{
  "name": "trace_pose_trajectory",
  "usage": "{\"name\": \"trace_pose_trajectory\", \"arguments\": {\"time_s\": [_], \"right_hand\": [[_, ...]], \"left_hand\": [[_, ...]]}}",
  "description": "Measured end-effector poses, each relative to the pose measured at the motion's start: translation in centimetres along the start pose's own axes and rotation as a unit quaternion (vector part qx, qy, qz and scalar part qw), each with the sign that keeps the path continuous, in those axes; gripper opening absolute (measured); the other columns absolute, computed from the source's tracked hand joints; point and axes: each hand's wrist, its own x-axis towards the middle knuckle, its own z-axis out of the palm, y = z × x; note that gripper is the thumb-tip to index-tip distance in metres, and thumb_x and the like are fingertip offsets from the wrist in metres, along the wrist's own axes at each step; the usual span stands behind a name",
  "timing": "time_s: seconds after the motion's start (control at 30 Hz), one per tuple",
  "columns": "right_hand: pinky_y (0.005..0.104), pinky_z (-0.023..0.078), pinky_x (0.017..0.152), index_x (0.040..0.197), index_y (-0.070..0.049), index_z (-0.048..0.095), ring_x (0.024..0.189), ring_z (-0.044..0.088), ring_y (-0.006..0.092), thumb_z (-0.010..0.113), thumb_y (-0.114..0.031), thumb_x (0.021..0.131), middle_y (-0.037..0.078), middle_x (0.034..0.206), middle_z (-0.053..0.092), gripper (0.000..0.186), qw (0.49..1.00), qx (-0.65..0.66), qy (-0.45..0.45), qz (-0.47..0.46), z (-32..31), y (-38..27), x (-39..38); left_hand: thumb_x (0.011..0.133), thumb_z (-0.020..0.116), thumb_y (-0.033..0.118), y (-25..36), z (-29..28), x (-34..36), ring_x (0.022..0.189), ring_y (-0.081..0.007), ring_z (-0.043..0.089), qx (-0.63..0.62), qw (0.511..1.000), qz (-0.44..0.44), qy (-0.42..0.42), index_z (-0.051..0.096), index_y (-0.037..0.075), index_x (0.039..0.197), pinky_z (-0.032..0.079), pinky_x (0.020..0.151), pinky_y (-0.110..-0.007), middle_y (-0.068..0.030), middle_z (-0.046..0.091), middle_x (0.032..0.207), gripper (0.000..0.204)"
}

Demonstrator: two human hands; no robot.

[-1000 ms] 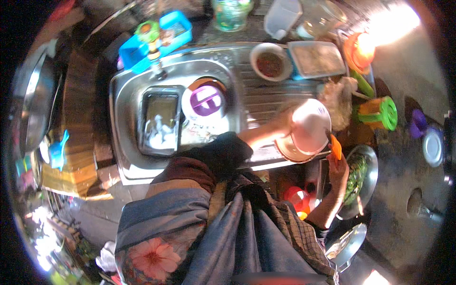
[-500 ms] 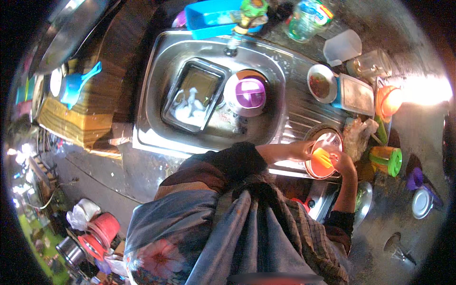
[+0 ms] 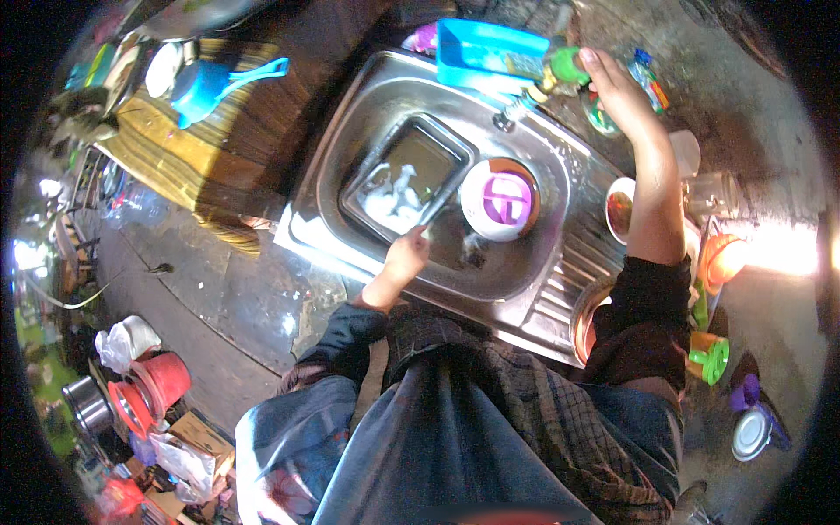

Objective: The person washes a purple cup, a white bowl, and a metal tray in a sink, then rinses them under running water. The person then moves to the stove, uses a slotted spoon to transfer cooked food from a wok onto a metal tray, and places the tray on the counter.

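Note:
In the steel sink (image 3: 525, 262), a black tray (image 3: 446, 197) holds cloudy water and white foam. Beside it sits a white bowl (image 3: 477, 188) with a purple divided piece (image 3: 507, 206) on top. My left hand (image 3: 407, 255) is closed on the tray's near right corner. My right hand (image 3: 617, 96) reaches over the back rim, fingers curled on the green handle (image 3: 569, 66) of the tap (image 3: 512, 112). A blue tub (image 3: 464, 48) stands just behind the tap.
Bottles (image 3: 647, 79), a bowl of reddish food (image 3: 619, 206) and containers line the back and right, partly behind my arm. On the left are a blue dipper (image 3: 197, 92) on a striped surface (image 3: 162, 149) and stacked red buckets (image 3: 166, 385) lower down.
My hands have left the bowls and orange piece on the drainboard. The left moved left to the tray; the right reached up to the tap. The view has turned.

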Motion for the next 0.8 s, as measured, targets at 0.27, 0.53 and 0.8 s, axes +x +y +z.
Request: {"name": "trace_pose_trajectory", "arguments": {"time_s": [0.27, 0.53, 0.8], "right_hand": [[0.0301, 0.033, 0.089, 0.113, -0.009, 0.055, 0.102, 0.047, 0.0209, 0.023, -0.063, 0.083, 0.011, 0.112, 0.052, 0.069, 0.996, 0.059, -0.060, 0.036, -0.4, -0.8, 3.9], [0.0319, 0.046, 0.069, 0.111, -0.004, 0.048, 0.081, 0.056, 0.0195, 0.043, -0.049, 0.085, 0.009, 0.094, 0.058, 0.051, 0.783, 0.554, 0.235, 0.158, 8.7, 10.7, -2.4], [0.0469, 0.039, 0.081, 0.095, -0.007, 0.055, 0.089, 0.057, 0.0290, 0.058, -0.024, 0.070, 0.015, 0.096, 0.059, 0.030, 0.952, -0.279, -0.117, 0.045, 29.7, 11.7, -17.5]], "left_hand": [[0.074, 0.054, 0.006, -2.2, -2.9, -3.7, 0.081, -0.0330, 0.057, 0.045, 0.982, 0.157, 0.094, 0.053, 0.001, 0.104, 0.046, 0.072, -0.039, -0.0165, 0.060, 0.085, 0.030], [0.072, 0.057, 0.006, -1.7, -2.1, -4.1, 0.082, -0.0312, 0.057, 0.108, 0.964, 0.211, 0.118, 0.056, 0.003, 0.098, 0.046, 0.075, -0.038, -0.0142, 0.060, 0.088, 0.026], [0.071, 0.058, 0.009, -1.8, -2.0, -4.2, 0.076, -0.0295, 0.058, 0.143, 0.959, 0.211, 0.123, 0.057, 0.004, 0.090, 0.046, 0.070, -0.038, -0.0126, 0.060, 0.081, 0.020]]}}
